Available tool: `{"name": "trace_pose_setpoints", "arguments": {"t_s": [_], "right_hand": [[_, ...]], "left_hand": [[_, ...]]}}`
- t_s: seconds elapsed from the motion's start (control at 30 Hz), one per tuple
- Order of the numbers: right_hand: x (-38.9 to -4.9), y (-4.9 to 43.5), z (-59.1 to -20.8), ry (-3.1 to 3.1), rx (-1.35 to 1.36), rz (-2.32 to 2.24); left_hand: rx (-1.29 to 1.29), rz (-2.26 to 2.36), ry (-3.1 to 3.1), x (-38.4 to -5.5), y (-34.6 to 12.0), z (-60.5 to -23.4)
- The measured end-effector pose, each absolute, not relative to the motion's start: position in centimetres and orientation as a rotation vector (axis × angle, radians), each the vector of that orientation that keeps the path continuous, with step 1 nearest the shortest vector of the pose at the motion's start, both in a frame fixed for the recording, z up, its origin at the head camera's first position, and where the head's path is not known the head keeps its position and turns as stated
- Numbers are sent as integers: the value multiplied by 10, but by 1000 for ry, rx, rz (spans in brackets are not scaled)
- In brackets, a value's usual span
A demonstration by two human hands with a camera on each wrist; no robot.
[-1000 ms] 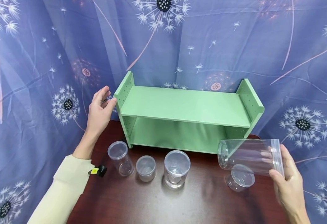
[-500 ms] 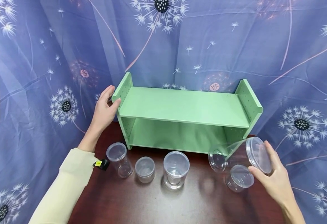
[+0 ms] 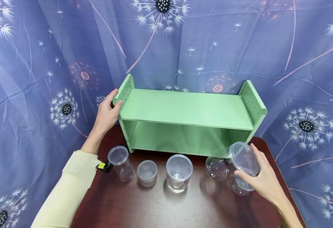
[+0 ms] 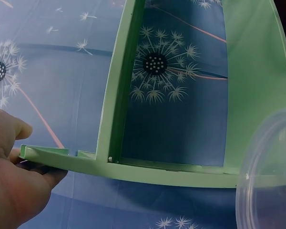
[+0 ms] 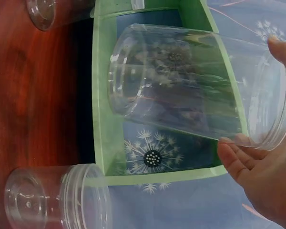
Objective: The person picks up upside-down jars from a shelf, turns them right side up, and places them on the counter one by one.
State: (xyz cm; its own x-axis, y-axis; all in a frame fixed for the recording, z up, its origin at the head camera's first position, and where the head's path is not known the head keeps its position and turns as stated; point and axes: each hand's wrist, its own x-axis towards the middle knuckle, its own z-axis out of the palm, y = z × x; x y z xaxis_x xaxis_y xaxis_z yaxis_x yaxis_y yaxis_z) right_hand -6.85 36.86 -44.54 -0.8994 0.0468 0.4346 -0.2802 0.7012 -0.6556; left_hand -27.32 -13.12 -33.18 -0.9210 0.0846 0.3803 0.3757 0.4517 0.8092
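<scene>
A tall clear plastic jar [image 5: 176, 81] is tilted in the air over the table's right side. My right hand [image 3: 264, 177] grips it round the lidded end, thumb on one side and fingers on the other. Behind it, partly covered, a short clear jar [image 3: 238, 186] stands on the table. My left hand [image 3: 106, 115] holds the upper end of the green shelf's left side panel [image 3: 125, 90], with the thumb on the inner side. In the left wrist view the fingers [image 4: 55, 176] reach behind that panel. The shelf [image 3: 183, 107] has two boards, both bare.
On the dark red table [image 3: 166, 212], a tall narrow jar [image 3: 122, 164], a short jar [image 3: 147, 174] and a wide jar [image 3: 179, 174] stand in a row before the shelf. A blue dandelion-print curtain [image 3: 212, 38] hangs behind and at both sides.
My right hand has moved left with the tall jar, and its lid has turned toward the camera. My left hand has come onto the shelf's side panel. The standing jars have stayed put.
</scene>
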Motion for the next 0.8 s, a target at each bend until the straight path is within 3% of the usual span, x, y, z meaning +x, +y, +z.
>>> {"name": "trace_pose_setpoints", "arguments": {"t_s": [0.8], "right_hand": [[-84,329,-487,-2707,262,871]], "left_hand": [[-427,-1542,-2443,-274,-141,-335]]}}
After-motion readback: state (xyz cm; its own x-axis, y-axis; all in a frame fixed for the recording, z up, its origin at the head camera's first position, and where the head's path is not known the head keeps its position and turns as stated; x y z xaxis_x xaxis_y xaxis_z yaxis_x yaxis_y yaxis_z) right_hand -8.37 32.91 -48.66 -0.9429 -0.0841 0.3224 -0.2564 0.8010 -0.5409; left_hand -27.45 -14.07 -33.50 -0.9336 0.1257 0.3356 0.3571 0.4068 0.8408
